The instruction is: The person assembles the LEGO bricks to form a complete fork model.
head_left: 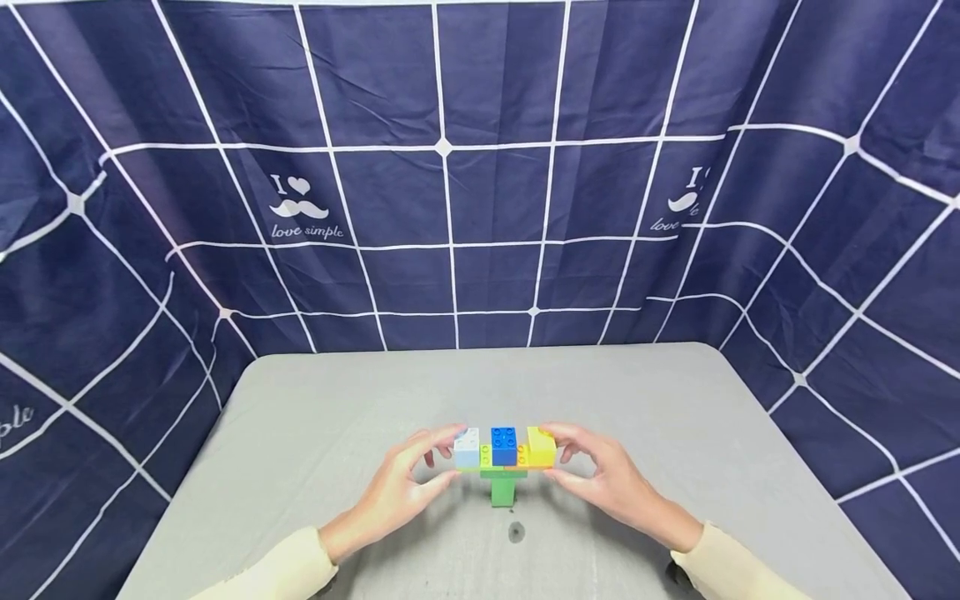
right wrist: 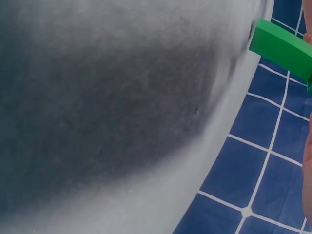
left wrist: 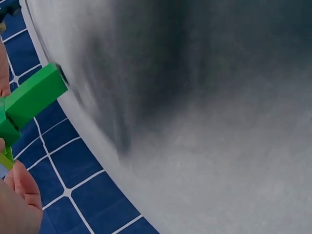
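A T-shaped build of toy bricks stands upright at the middle of the table. Its green post (head_left: pixel 503 492) carries a crossbar with a lime-green part (head_left: pixel 486 459) on the left and an orange part (head_left: pixel 522 459) on the right. On top sit a white brick (head_left: pixel 467 458), a blue brick (head_left: pixel 504 455) and a yellow brick (head_left: pixel 542 452). My left hand (head_left: pixel 393 487) pinches the white-brick end between thumb and fingers. At the yellow-brick end my right hand (head_left: pixel 611 482) grips likewise. Both wrist views show the post, green (left wrist: pixel 36 95) and seen from the side.
The grey tabletop (head_left: pixel 360 392) spreads around the build, with a small dark spot (head_left: pixel 516 532) just in front of the post. A navy curtain (head_left: pixel 495 200) with white grid lines hangs behind the table and along both sides.
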